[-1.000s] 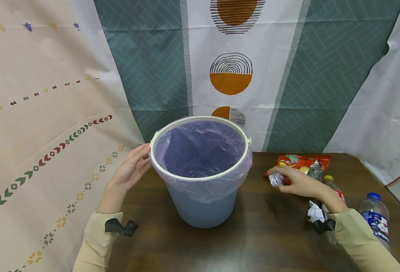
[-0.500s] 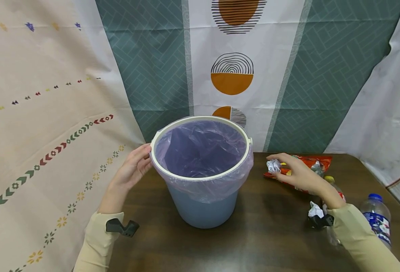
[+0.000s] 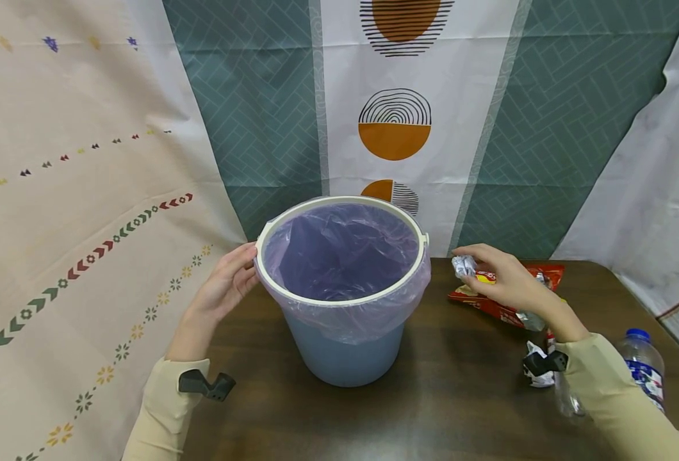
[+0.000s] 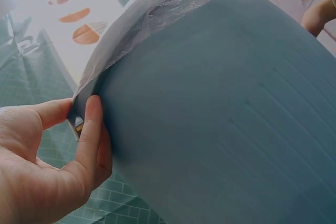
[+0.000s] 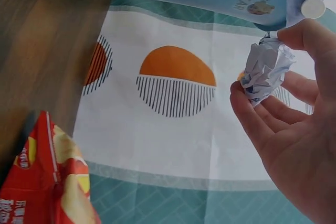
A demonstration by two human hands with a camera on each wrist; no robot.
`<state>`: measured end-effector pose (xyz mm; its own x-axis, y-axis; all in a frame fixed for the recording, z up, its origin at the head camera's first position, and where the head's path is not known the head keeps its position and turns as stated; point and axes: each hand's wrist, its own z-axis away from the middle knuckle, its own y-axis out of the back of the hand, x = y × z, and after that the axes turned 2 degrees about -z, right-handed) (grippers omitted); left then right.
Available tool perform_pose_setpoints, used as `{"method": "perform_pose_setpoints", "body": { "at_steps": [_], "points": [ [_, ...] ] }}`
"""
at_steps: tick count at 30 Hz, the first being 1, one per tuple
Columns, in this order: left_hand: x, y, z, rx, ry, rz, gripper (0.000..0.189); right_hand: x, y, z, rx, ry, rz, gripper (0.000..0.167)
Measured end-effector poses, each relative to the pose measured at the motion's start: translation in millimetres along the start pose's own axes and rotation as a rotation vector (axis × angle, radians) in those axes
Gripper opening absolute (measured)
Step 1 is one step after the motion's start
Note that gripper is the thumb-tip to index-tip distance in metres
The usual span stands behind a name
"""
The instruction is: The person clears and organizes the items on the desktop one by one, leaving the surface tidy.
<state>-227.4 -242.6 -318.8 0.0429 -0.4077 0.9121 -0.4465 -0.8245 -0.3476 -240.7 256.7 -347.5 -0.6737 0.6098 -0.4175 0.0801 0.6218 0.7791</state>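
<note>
A light blue trash bin (image 3: 345, 362) stands upright on the dark wooden table, with a thin purple plastic liner (image 3: 348, 323) folded out over its pale rim. My left hand (image 3: 222, 288) pinches the rim on the left side; in the left wrist view its thumb is on one face of the edge, with fingers (image 4: 93, 116) against the outer wall. Held above the table to the right of the bin, a crumpled ball of white paper (image 3: 463, 266) sits between the thumb and fingers of my right hand (image 3: 503, 282). The right wrist view shows the paper (image 5: 266, 72) clearly.
Behind my right hand lies a red snack bag (image 3: 489, 304). A second crumpled paper (image 3: 538, 374) is near my right wrist, beside a partly hidden clear bottle (image 3: 570, 403). A blue-capped plastic bottle (image 3: 642, 368) is at far right. Patterned cloth (image 3: 394, 70) hangs behind the table.
My right hand has risen with the paper ball from beside the snack bag, uncovering more of the bag. The left hand and the bin stay where they were.
</note>
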Motion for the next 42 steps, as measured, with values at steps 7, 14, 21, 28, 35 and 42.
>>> {"method": "perform_pose_setpoints", "body": {
  "at_steps": [7,14,21,28,35,42],
  "points": [
    [-0.8,-0.6,0.1,0.001,0.003,0.019,0.027,-9,5,-7.8,0.014,0.005,0.015,0.049],
    [-1.3,0.2,-0.2,0.005,-0.003,0.035,0.028,-21,10,-18.7,0.035,0.037,-0.075,0.048],
    [-1.4,-0.2,0.4,0.021,0.006,0.011,0.027,-31,14,-25.3,0.051,0.033,-0.066,0.047],
    [-1.4,-1.1,-0.3,0.036,0.003,-0.008,0.027,-37,15,-31.4,0.108,0.033,-0.089,0.047],
    [-1.3,-1.7,1.1,0.053,0.014,0.004,0.026,-45,17,-38.1,0.146,0.051,-0.160,0.042],
    [-2.0,-1.5,1.1,0.054,0.015,0.012,0.026,-51,17,-43.9,0.156,0.037,-0.179,0.045]
  ]
}}
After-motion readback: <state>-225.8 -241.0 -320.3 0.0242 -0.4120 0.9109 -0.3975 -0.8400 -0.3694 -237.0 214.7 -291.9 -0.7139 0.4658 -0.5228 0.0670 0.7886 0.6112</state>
